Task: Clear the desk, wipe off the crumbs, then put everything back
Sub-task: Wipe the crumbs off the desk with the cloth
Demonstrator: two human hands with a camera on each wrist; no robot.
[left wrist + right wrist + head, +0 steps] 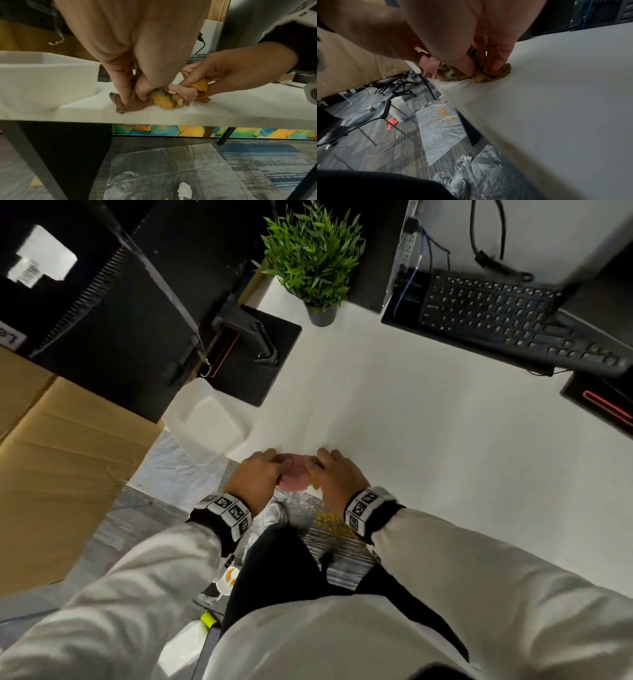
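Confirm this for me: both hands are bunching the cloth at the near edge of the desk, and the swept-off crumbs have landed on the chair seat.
Not quite. Both hands, left hand and right hand, do bunch the cloth at the near edge of the desk, but the crumbs lie on the plastic sheet on the floor, not on the chair seat. The right wrist view shows it.

This is an office. A white bench (pixel 411 440) carries a black keyboard (pixel 507 316), a monitor stand (pixel 260 354) and a small potted plant (pixel 313 261). Wheeled office chairs (pixel 393 85) stand on grey carpet (pixel 368 135), beside a cardboard box (pixel 61 474).
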